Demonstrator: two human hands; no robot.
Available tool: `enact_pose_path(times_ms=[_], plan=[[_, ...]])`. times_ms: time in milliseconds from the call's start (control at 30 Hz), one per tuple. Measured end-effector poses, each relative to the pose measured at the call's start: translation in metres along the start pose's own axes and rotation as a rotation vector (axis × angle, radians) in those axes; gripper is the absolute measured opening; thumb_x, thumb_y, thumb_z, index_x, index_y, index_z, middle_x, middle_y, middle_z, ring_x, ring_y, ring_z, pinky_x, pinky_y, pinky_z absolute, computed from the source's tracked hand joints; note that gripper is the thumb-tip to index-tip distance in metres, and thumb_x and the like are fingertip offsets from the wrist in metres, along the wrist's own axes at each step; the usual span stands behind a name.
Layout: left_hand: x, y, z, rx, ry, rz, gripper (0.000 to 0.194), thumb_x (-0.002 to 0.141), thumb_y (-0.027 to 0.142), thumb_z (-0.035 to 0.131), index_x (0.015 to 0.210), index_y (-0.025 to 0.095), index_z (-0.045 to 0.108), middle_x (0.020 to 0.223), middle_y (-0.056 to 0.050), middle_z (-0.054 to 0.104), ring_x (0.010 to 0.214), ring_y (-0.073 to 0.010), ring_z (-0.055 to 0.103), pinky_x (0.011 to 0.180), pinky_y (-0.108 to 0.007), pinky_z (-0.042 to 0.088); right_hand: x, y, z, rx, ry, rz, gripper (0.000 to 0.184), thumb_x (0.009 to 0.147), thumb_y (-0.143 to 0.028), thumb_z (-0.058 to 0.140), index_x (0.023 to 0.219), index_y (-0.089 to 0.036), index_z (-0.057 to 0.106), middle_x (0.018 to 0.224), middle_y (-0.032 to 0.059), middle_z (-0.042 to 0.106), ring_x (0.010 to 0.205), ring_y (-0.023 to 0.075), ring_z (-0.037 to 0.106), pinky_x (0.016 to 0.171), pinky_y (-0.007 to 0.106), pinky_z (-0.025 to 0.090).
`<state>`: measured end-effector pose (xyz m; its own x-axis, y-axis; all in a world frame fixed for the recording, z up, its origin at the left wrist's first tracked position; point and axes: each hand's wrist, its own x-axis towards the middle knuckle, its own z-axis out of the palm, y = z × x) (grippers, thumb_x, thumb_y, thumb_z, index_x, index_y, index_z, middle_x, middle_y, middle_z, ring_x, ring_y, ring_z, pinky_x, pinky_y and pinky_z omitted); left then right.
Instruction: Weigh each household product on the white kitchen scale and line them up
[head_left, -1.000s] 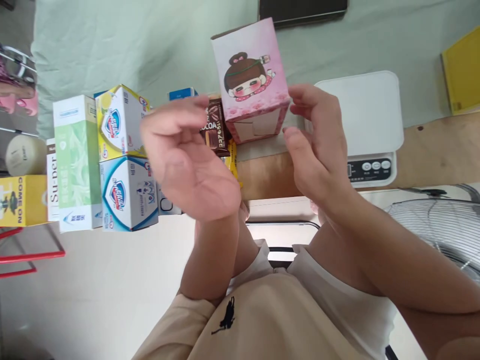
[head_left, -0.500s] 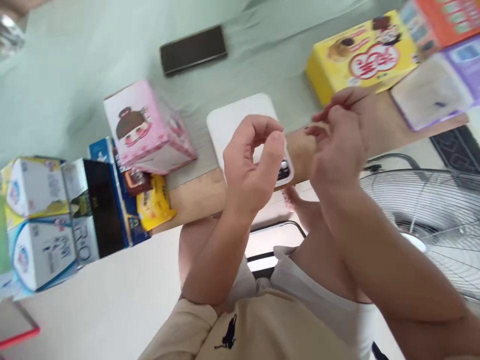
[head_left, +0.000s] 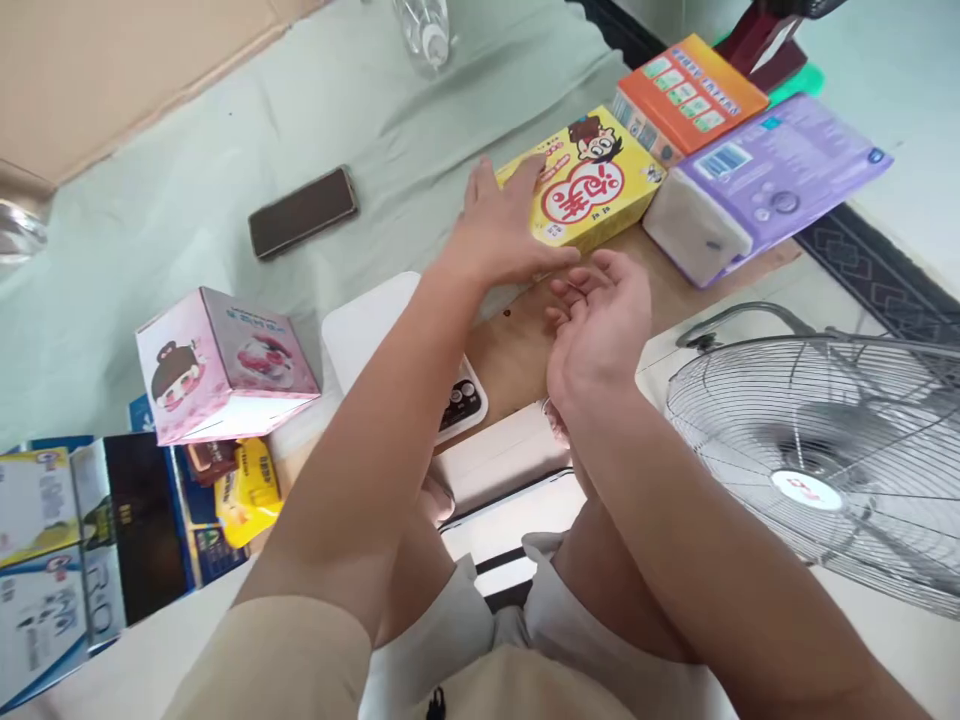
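The yellow box (head_left: pixel 592 190) lies on the surface (head_left: pixel 517 345), left of the purple tissue pack (head_left: pixel 795 185). At its left end, my left hand (head_left: pixel 499 215) has fingers spread; contact I cannot tell. My right hand (head_left: pixel 604 325) is nearer, empty, fingers loosely bent. The white scale (head_left: pixel 367 325) is at left.

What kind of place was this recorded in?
Probably a room in a home: a cloth-covered table holds a phone and tissue packs, with a fan beside it.
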<state>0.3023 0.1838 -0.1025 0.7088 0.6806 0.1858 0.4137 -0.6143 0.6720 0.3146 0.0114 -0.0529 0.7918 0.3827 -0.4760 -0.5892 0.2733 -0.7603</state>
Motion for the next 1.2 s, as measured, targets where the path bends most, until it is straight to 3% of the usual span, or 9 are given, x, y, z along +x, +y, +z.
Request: enact_pose_path(times_ms=[133,333,467,567,633,700,767,900,1200], plan=[[0.003,-0.005,-0.003,0.015,-0.201,-0.092,0.125,0.027,0.057,0.103,0.142,0.039,0.056,0.148,-0.009,0.05,0.142,-0.0481,0.037,0.121,-0.064,0.036,0.003,0.002,-0.001,-0.044,-0.01,0.027,0.02,0.093,-0.044,0.045,0.095,-0.026,0.053,0.087,-0.0033,0.053,0.076,0.0103,0.06,0.063,0.024,0.045],[-0.042,0.024,-0.018,-0.065,0.101,-0.105,0.1,0.044,0.057,0.101,0.132,0.034,0.059,0.133,-0.009,0.057,0.132,-0.0408,0.039,0.123,-0.059,0.03,0.0,0.007,0.0,-0.038,-0.05,0.066,0.021,0.092,-0.045,0.049,0.103,-0.028,0.055,0.099,-0.0016,0.062,0.087,0.0133,0.065,0.076,0.031,0.057],[-0.091,0.064,-0.05,0.021,0.205,-0.111,0.113,0.044,0.058,0.102,0.14,0.024,0.054,0.141,-0.014,0.051,0.14,-0.0428,0.031,0.126,-0.061,0.028,-0.011,0.007,0.001,0.037,-0.262,0.003,0.033,0.089,-0.054,0.054,0.114,-0.032,0.048,0.11,-0.0012,0.067,0.098,0.0175,0.073,0.082,0.038,0.063],[-0.138,0.076,-0.076,-0.016,0.253,-0.055,0.093,0.067,0.079,0.081,0.14,0.026,0.059,0.131,-0.015,0.053,0.137,-0.0364,0.044,0.124,-0.056,0.037,-0.023,0.007,0.002,0.033,-0.445,-0.053,0.046,0.084,-0.046,0.068,0.121,-0.038,0.042,0.115,-0.0044,0.071,0.1,0.0173,0.075,0.082,0.037,0.066],[-0.172,0.07,-0.089,-0.076,0.319,0.056,0.061,0.092,0.073,0.057,0.133,0.028,0.064,0.127,-0.013,0.057,0.133,-0.0305,0.052,0.117,-0.052,0.046,-0.031,0.01,0.004,-0.016,-0.573,-0.075,0.047,0.082,-0.032,0.069,0.121,-0.037,0.042,0.114,-0.005,0.072,0.103,0.017,0.075,0.084,0.037,0.066],[-0.205,0.054,-0.094,-0.194,0.411,0.106,0.053,0.096,0.066,0.055,0.136,0.032,0.06,0.135,-0.01,0.061,0.129,-0.0289,0.059,0.108,-0.05,0.052,-0.038,0.015,0.006,-0.064,-0.662,-0.107,0.044,0.081,-0.023,0.063,0.12,-0.034,0.047,0.114,-0.0044,0.072,0.108,0.0167,0.074,0.09,0.037,0.065],[-0.233,0.032,-0.093,-0.274,0.526,0.061,0.046,0.097,0.06,0.057,0.136,0.035,0.059,0.123,-0.006,0.067,0.115,-0.0246,0.067,0.103,-0.047,0.055,-0.044,0.023,0.009,-0.114,-0.689,-0.166,0.041,0.082,-0.019,0.058,0.121,-0.031,0.052,0.115,-0.0029,0.072,0.111,0.0165,0.073,0.096,0.037,0.064],[-0.262,-0.007,-0.08,-0.239,0.683,-0.102,0.046,0.097,0.061,0.058,0.132,0.032,0.062,0.133,-0.006,0.065,0.129,-0.0249,0.06,0.114,-0.046,0.048,-0.052,0.039,0.015,-0.27,-0.653,-0.186,0.032,0.086,-0.02,0.053,0.116,-0.027,0.059,0.107,-0.0015,0.072,0.116,0.0173,0.071,0.098,0.037,0.063],[-0.262,-0.032,-0.06,-0.459,0.47,-0.233,0.069,0.1,0.073,0.029,0.159,0.038,0.029,0.173,-0.003,0.034,0.166,-0.0232,0.026,0.137,-0.045,0.025,-0.068,0.044,0.015,-0.516,-0.481,-0.087,0.027,0.076,-0.022,0.056,0.098,-0.024,0.071,0.098,0.0032,0.074,0.103,0.0235,0.074,0.088,0.045,0.065]])
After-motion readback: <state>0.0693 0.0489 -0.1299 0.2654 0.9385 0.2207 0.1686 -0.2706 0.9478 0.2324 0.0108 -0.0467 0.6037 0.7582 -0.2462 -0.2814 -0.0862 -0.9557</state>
